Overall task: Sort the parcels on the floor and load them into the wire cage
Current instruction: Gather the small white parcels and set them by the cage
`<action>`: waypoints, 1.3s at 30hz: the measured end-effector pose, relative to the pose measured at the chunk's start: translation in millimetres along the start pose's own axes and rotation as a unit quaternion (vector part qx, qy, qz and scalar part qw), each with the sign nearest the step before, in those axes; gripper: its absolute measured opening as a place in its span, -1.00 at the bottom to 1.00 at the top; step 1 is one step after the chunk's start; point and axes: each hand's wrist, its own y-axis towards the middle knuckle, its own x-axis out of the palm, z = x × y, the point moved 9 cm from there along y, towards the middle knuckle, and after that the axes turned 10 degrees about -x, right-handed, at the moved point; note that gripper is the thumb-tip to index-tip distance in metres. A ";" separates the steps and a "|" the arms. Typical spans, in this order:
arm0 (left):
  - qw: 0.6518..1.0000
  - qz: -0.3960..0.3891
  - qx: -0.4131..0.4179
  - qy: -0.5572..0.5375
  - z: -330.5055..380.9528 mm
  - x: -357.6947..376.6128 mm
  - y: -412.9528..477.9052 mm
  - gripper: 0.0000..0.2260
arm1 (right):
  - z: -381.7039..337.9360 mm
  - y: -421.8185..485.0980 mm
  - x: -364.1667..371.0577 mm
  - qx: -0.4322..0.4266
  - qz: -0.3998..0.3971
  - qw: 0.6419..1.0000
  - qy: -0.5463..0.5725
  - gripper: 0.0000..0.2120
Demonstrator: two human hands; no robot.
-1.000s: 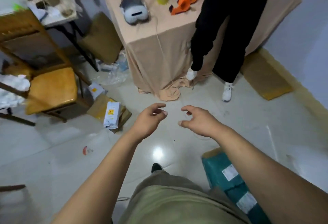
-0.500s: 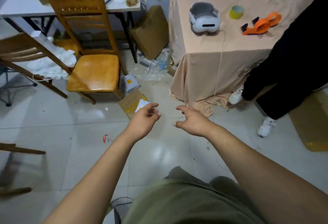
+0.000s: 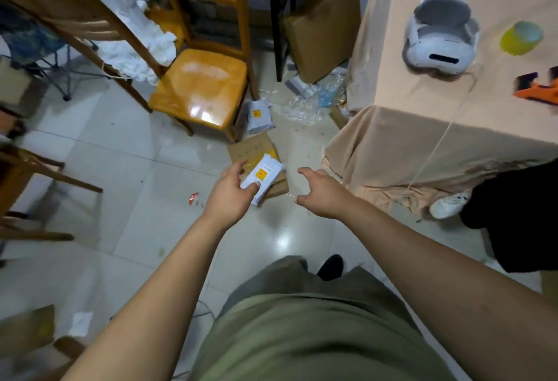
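Observation:
A small white parcel (image 3: 267, 169) with a yellow label lies on a flat brown cardboard parcel (image 3: 250, 148) on the tiled floor. My left hand (image 3: 229, 196) hangs in front of the white parcel's near corner with loosely curled fingers; the thumb overlaps it in view, and I cannot tell whether they touch. My right hand (image 3: 320, 193) hovers to the right of both parcels, fingers spread and holding nothing. Another grey-white parcel (image 3: 258, 116) with a yellow label lies by the chair leg. No wire cage is in view.
A wooden chair (image 3: 199, 87) stands just left of the parcels. The cloth-covered table (image 3: 422, 127) on the right carries a headset (image 3: 437, 36) and a tape roll (image 3: 521, 38). Another person's leg (image 3: 513, 214) stands beside it. A big brown box (image 3: 323, 30) leans at the back.
The view has swung left and closer to the parcels by the chair. Both hands have moved toward them, and the left hand now overlaps the white parcel.

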 end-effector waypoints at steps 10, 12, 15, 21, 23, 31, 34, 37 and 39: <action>0.999 0.037 -0.020 0.021 -40.3 -34.8 54.2 -0.01 | -15.8 111.9 10.5 -0.005 -0.024 1.000 -0.014 -0.07; 0.999 0.014 -0.022 0.032 -50.6 -38.5 79.9 -0.04 | -17.2 137.8 22.5 0.016 -0.023 1.000 -0.011 -0.07; 0.997 -0.034 -0.014 0.065 -69.3 -44.1 128.4 -0.09 | -20.7 176.4 40.8 0.049 -0.008 0.999 -0.007 -0.09; 0.971 -0.152 -0.008 0.185 -124.1 -47.5 230.9 -0.16 | -0.2 238.9 94.9 0.222 0.050 0.967 0.111 -0.19; 0.953 -0.179 0.001 0.245 -145.3 -47.0 263.8 -0.16 | 14.5 255.6 122.5 0.314 0.093 0.921 0.210 -0.21; 0.946 -0.201 0.018 0.253 -223.4 12.9 430.3 -0.19 | 90.0 361.5 258.8 0.490 0.155 0.780 0.358 -0.08; 0.944 -0.202 0.024 0.260 -255.1 68.7 485.1 -0.23 | 127.0 412.3 300.8 0.488 0.165 0.777 0.361 -0.03; 0.937 -0.219 0.037 0.271 -286.0 125.4 519.5 -0.22 | 167.5 451.6 331.7 0.506 0.178 0.778 0.327 0.06; 0.933 -0.229 0.060 0.270 -301.2 158.2 535.1 -0.20 | 190.0 476.2 355.9 0.528 0.166 0.771 0.315 0.19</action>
